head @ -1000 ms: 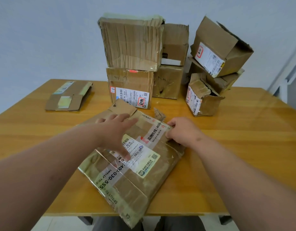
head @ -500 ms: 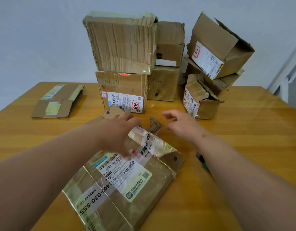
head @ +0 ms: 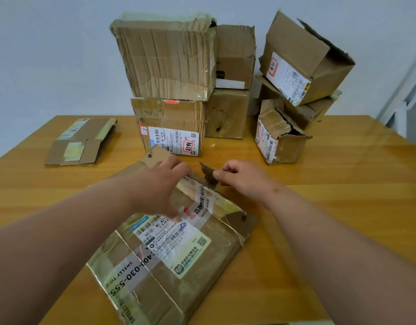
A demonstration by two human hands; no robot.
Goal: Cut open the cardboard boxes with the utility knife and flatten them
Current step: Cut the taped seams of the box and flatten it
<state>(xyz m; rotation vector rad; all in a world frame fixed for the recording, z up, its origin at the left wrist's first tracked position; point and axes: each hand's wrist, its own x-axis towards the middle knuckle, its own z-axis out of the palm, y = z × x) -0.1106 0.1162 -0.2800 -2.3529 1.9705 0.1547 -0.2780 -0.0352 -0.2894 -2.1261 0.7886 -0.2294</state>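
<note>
Flattened box [head: 169, 249] lies under left grip [head: 162, 186], fingers spread; right grip [head: 239, 177] pinches its torn flap [head: 208, 173].

both forearms reach forward. the left hand [head: 162, 184] lies palm down, fingers spread. the right hand [head: 239, 175] pinches with curled fingers.

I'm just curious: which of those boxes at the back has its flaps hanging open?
The tilted box at top right of the pile, with the white shipping label; its right end gapes open. The big crumpled box beside it looks taped shut.
</note>
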